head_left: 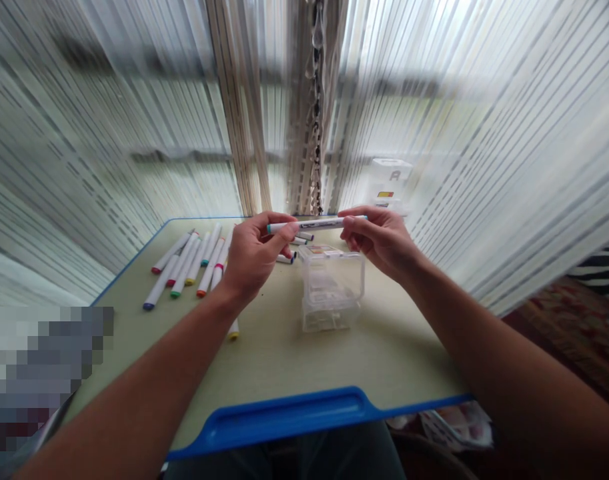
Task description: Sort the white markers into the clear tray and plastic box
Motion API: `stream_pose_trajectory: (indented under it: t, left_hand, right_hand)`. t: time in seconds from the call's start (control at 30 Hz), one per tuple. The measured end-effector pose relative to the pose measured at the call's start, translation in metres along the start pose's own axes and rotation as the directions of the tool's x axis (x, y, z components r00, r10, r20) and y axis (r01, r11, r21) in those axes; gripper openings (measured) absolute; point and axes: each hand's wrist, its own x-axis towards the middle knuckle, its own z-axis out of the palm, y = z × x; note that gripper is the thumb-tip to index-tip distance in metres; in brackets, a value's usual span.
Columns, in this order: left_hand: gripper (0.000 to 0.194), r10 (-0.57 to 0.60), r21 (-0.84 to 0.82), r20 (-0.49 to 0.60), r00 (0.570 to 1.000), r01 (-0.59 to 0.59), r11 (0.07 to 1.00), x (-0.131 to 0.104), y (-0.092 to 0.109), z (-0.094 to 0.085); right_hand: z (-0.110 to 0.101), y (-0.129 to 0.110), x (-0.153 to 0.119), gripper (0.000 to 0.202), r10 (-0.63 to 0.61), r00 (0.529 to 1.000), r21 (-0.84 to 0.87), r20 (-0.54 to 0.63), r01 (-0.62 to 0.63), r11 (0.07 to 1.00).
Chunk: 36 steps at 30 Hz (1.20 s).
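Note:
Between my two hands a white marker pen (320, 224) with teal ends is held level above the table. My left hand (257, 250) pinches its left end between thumb and fingers. The other end sits in the fingertips of my right hand (379, 240). Just below the marker, a clear plastic case (333, 290) stands on the table with its lid up. To the left lie several white markers (184, 260) with coloured ends, some partly hidden by my left hand. A few more markers (287, 258) show behind that hand's fingers.
The pale table (294, 363) has a blue rim with a moulded blue tray (289, 417) at the near edge. A white box (390, 183) stands at the back right, before a string curtain (174, 113). A white basket (457, 427) is below on the right.

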Motion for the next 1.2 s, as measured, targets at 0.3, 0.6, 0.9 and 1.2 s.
stream_pose_trajectory:
  t: [0.3, 0.6, 0.9, 1.2]
  left_hand:
    - [0.023, -0.012, -0.038, -0.008, 1.0, 0.012, 0.999, 0.0004, 0.002, 0.0003]
    - [0.024, 0.01, -0.044, 0.025, 1.0, -0.009, 0.999, -0.0014, 0.0029, -0.0005]
    - [0.02, -0.021, -0.07, 0.005, 1.0, 0.021, 0.997, -0.0004, 0.005, 0.0002]
    - [0.021, -0.061, -0.181, 0.019, 0.998, 0.063, 0.982, 0.0004, 0.0071, 0.0007]
  right_hand:
    - [-0.002, -0.0012, -0.0009, 0.022, -0.005, 1.0, -0.01, 0.026, 0.005, 1.0]
    - [-0.0012, -0.0019, -0.0011, 0.025, -0.003, 1.0, 0.019, 0.021, 0.002, 1.0]
    - [-0.0025, -0.003, -0.0009, 0.024, 0.009, 1.0, 0.005, 0.012, -0.009, 1.0]
    - [-0.0032, -0.0042, -0.0002, 0.029, 0.031, 0.999, 0.039, 0.025, -0.032, 0.999]
